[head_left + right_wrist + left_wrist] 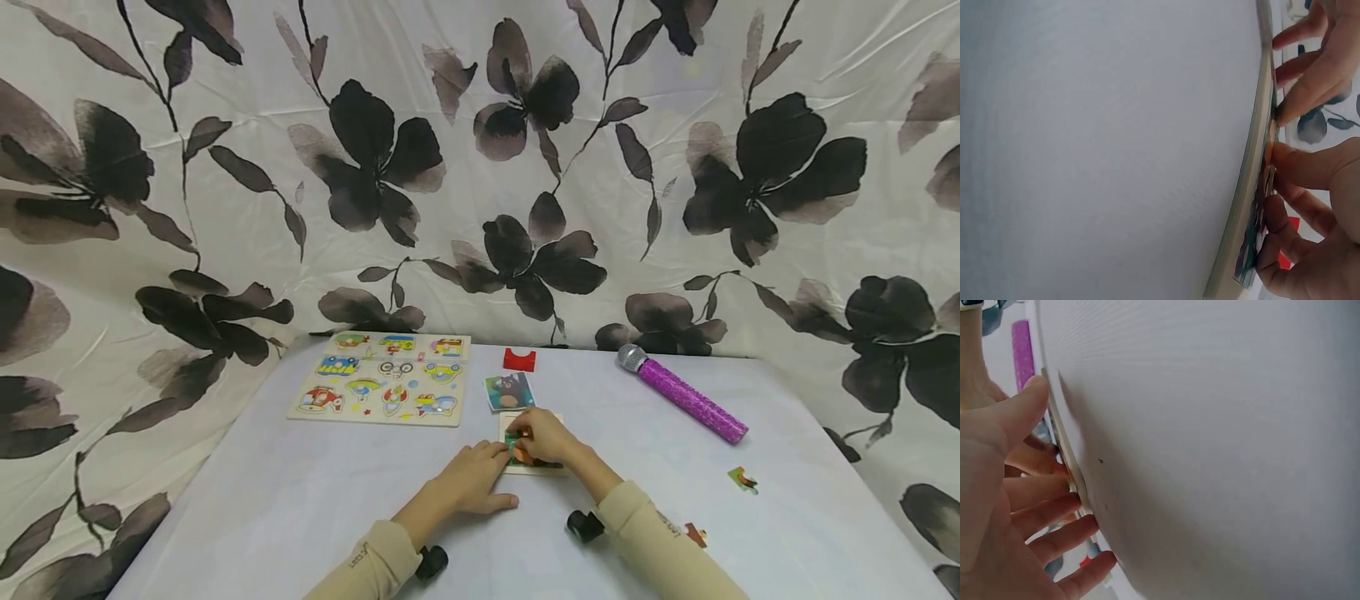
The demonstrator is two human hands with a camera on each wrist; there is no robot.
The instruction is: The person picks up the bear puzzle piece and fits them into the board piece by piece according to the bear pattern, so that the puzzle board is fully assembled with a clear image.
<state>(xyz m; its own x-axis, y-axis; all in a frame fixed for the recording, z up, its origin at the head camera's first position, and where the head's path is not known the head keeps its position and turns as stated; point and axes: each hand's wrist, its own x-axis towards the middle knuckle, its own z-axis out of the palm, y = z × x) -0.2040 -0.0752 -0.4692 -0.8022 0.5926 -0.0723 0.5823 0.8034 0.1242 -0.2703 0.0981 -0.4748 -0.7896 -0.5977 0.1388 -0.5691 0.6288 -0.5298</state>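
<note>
A small wooden-framed jigsaw puzzle with a colourful picture lies flat on the white table, partly covered by both hands. My left hand rests at its left edge, fingers extended, with the fingertips touching the frame in the left wrist view. Over the picture, the bent fingers and thumb of my right hand pinch a puzzle piece low against the board; most of that piece is hidden. Just behind the frame is a square bear picture card. Two loose puzzle pieces, one green and orange, one brownish, lie to the right.
A larger wooden board with vehicle pictures lies at the back left. Behind the card sits a small red object. A glittery purple microphone lies at the back right. Flowered cloth hangs behind the table.
</note>
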